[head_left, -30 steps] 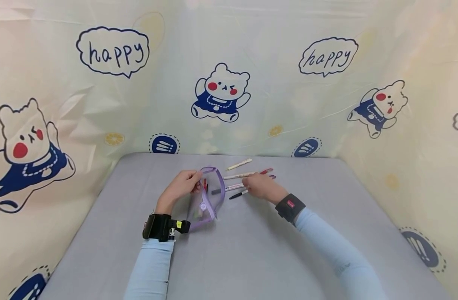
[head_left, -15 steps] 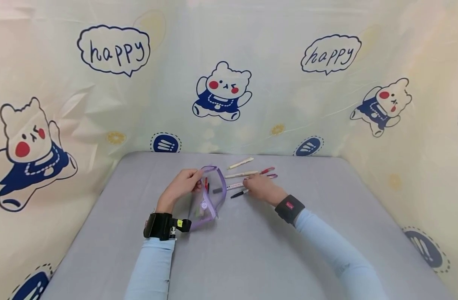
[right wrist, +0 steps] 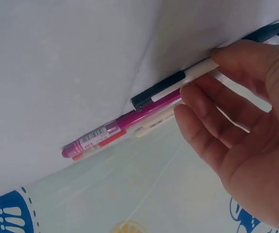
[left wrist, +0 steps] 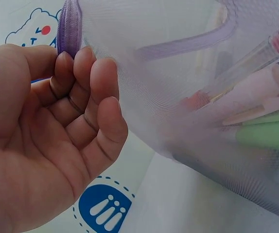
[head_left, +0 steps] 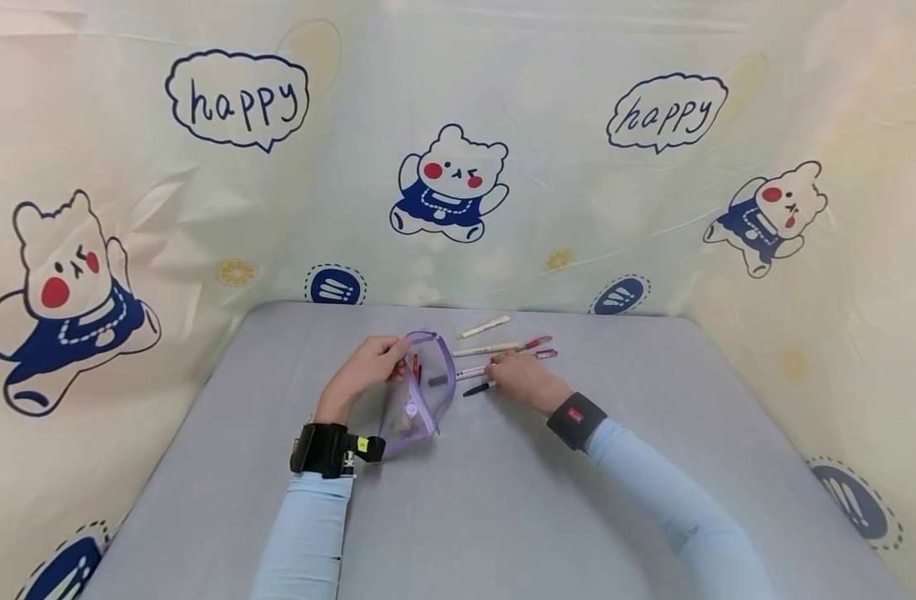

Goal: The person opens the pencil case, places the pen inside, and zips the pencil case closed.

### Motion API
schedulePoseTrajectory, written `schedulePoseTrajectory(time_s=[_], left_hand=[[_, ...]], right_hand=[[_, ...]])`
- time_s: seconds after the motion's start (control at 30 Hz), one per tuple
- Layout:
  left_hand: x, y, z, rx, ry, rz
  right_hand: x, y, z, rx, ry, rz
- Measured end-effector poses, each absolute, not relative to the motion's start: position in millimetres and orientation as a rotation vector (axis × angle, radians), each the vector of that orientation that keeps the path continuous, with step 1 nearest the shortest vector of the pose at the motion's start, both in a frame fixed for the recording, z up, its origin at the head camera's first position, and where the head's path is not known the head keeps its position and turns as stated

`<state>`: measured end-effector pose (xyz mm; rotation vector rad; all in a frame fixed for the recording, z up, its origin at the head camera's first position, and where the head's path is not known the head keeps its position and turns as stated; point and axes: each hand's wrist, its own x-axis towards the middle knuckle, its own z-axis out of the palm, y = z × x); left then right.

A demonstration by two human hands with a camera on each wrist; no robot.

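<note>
In the head view, a see-through mesh pencil pouch (head_left: 450, 375) with purple trim stands unzipped left of centre. My left hand (head_left: 371, 364) pinches its upper edge, with thumb and fingertips at the purple zipper (left wrist: 69, 29) in the left wrist view. Pens and a green item (left wrist: 268, 131) show through the mesh. Just right of the pouch, my right hand (head_left: 528, 379) is low over the pens. The right wrist view has its thumb and fingertips pinching a white pen (right wrist: 198, 71) with a dark clip. A magenta pen (right wrist: 154, 110) lies close beside that one.
Several more pens lie on the grey table (head_left: 548, 517): a cream pen (head_left: 483, 327) farthest back, a beige pen (head_left: 488, 349), a red pen (head_left: 536, 342) and a white marker (head_left: 473, 372) pointing into the pouch opening. A printed curtain (head_left: 458, 275) rises behind the table.
The head view has shifted slightly, so the scene sits a little farther right. Both hands keep nearly the same places, the left at the pouch edge and the right at the pens.
</note>
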<state>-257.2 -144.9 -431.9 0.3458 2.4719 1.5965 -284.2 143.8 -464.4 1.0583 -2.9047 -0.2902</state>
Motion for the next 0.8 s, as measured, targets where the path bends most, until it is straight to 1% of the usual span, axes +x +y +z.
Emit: schedulePoseTrajectory(time_s=[0.57,0.8], left_hand=[[-258.3,-143.4,-436.2,0.349,2.466,1.599],[-259.4,-142.7,-435.5,0.356,2.457,1.605]], right_hand=[[-285.7,150.6,-461.0,1.110,-2.852,-0.329],[-287.9,155.3,-455.2,1.161,-2.845,-0.186]])
